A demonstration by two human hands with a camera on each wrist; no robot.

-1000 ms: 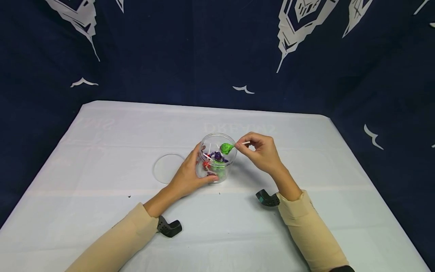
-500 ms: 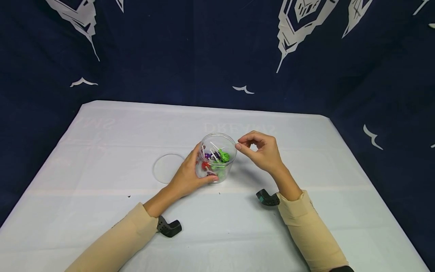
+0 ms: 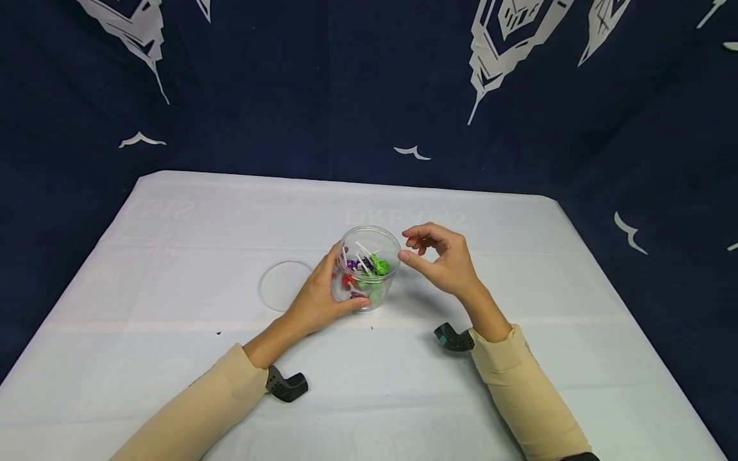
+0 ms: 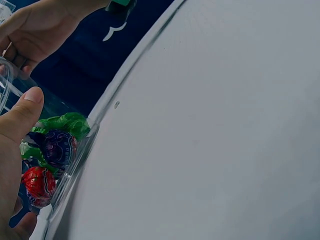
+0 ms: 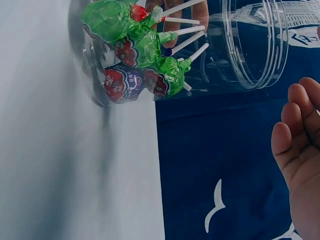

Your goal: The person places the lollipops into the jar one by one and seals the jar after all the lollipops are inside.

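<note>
Left hand (image 3: 319, 296) grips clear jar (image 3: 369, 266) of lollipops (image 3: 369, 264); right hand (image 3: 444, 259), empty with fingers loosely curled, hovers beside rim; keep jar steadied upright on desk (image 3: 173, 333).

1. Head camera is looking forward and down over the white-clothed table (image 3: 173, 358), at middle range.
2. Left wrist camera is sitting very close, facing along the clear round plastic jar (image 4: 75, 160).
3. Right wrist camera, rotated sideways, is viewing the same jar (image 5: 250, 45) closely.
</note>
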